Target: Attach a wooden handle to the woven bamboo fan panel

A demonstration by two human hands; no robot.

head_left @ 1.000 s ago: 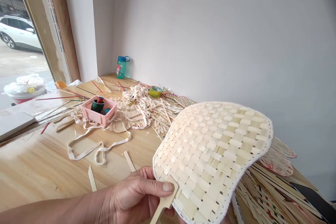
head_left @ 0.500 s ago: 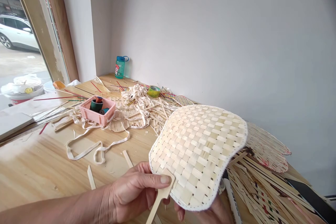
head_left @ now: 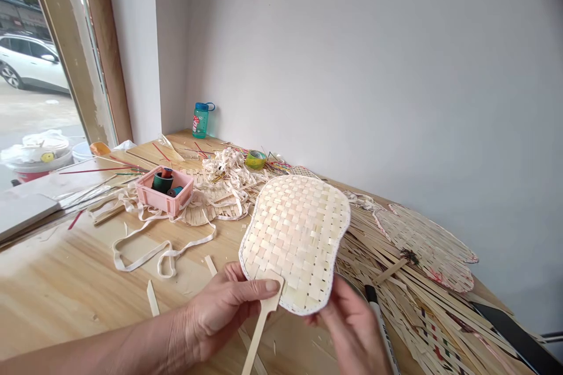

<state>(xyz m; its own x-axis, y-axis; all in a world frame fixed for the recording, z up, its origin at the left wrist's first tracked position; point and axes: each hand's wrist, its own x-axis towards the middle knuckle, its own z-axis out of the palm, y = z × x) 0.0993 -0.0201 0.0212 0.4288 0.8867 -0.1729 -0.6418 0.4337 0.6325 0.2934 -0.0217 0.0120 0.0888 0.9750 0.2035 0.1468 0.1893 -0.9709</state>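
Observation:
A woven fan [head_left: 299,234] made of pale bamboo strips, with white stitched edging, is held up over the table. Its flat wooden handle [head_left: 259,328] points down toward me, and the broad top of the handle lies against the lower left of the woven face. My left hand [head_left: 224,310] pinches handle and weave together, thumb in front and fingers behind. At the lower right edge of the fan is my right hand [head_left: 352,322]; its fingers go behind the rim, partly hidden, and appear to support it there.
A pink basket [head_left: 178,205] with thread spools stands left on the wooden table [head_left: 65,304], near loose white tape [head_left: 145,255]. Behind are a teal bottle [head_left: 200,122] and a green tape roll [head_left: 255,159]. Bamboo strips [head_left: 396,299], a marker [head_left: 382,328] and a phone [head_left: 514,334] lie right.
The fan has tilted back and moved left and down, so its face looks smaller. My right hand has come out more from behind it, at the lower right rim. The left hand keeps its pinch.

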